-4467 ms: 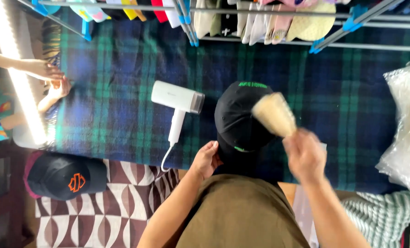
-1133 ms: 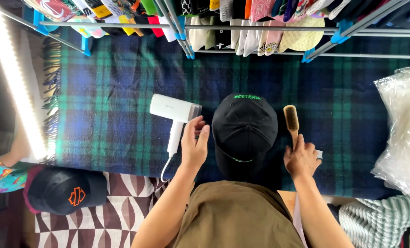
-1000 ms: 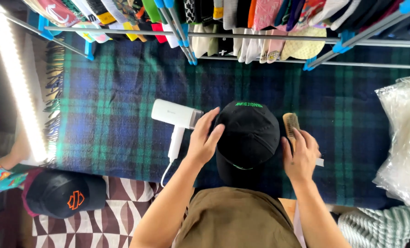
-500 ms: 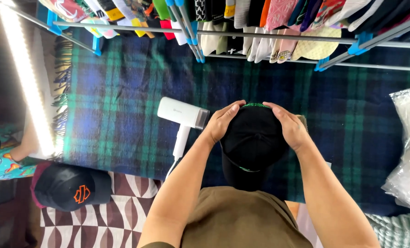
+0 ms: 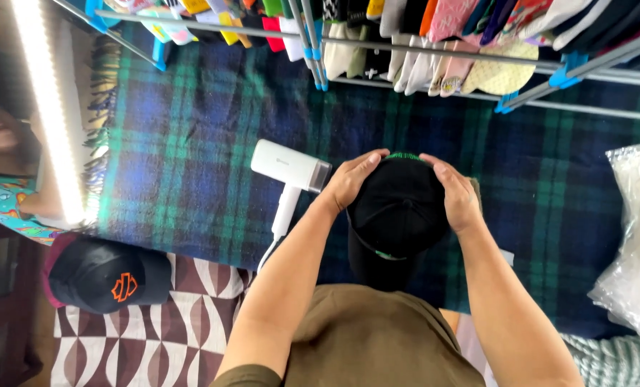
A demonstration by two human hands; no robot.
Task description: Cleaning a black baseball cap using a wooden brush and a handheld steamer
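A black cap [image 5: 397,215] with green trim sits on the blue and green plaid blanket [image 5: 191,143] in front of me. My left hand [image 5: 352,179] grips its left side and my right hand [image 5: 454,192] grips its right side, fingers curled over the crown. A white hair dryer [image 5: 290,175] lies on the blanket just left of my left hand, handle pointing towards me. The wooden brush is mostly hidden behind my right hand; only a sliver shows at its right edge.
A rack of hanging clothes and caps [image 5: 420,36] runs along the far side. A second black cap with an orange emblem [image 5: 108,276] lies at lower left on a patterned cloth. A clear plastic bag [image 5: 635,236] lies at right. Another person [image 5: 4,179] sits at far left beside a light strip [image 5: 47,115].
My right hand swept the brush over the cap, then set it down beside the cap. Both hands then moved onto the cap and now clasp its two sides.
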